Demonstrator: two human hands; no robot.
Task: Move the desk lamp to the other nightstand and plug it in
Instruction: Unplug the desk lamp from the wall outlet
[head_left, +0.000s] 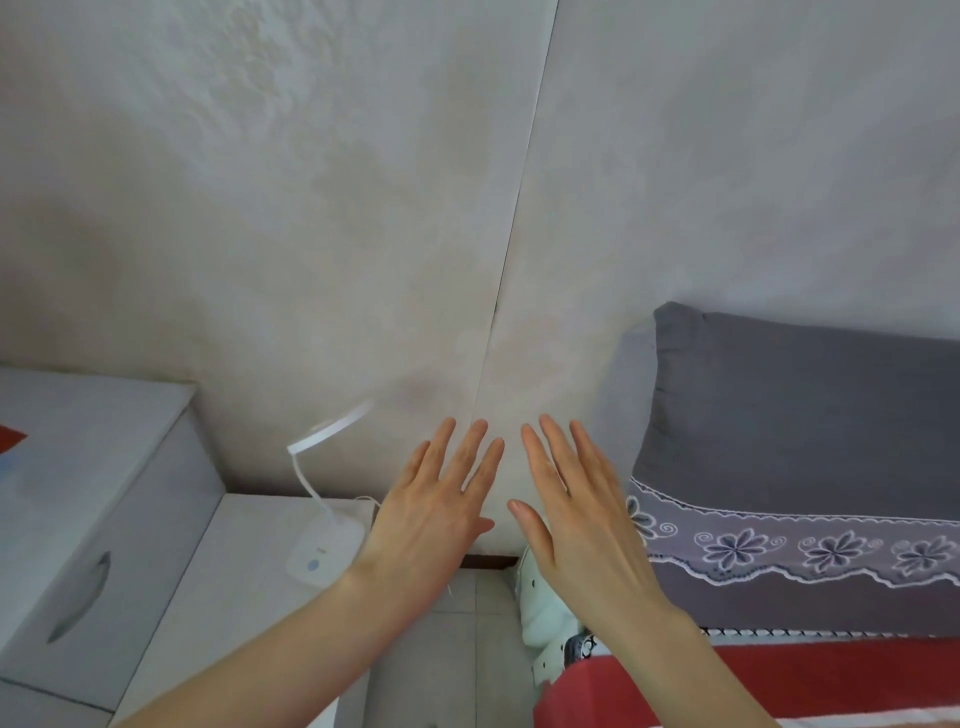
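A white desk lamp (323, 545) stands on a white nightstand (228, 582) at lower left, its flat head tilted up toward the wall on a thin bent neck. A thin white cord shows behind its base near the wall. My left hand (436, 509) hovers flat, fingers spread, just right of the lamp base and holds nothing. Beside it, over the gap between nightstand and bed, my right hand (576, 514) is also flat and spread, with nothing in it. Neither hand touches the lamp. No plug or socket is visible.
A taller white cabinet (78, 519) with a curved handle stands left of the nightstand. The bed at right has a grey pillow (800, 415) with lace trim and a red cover (831, 680). Tiled floor (447, 649) shows in the narrow gap. The wall is close ahead.
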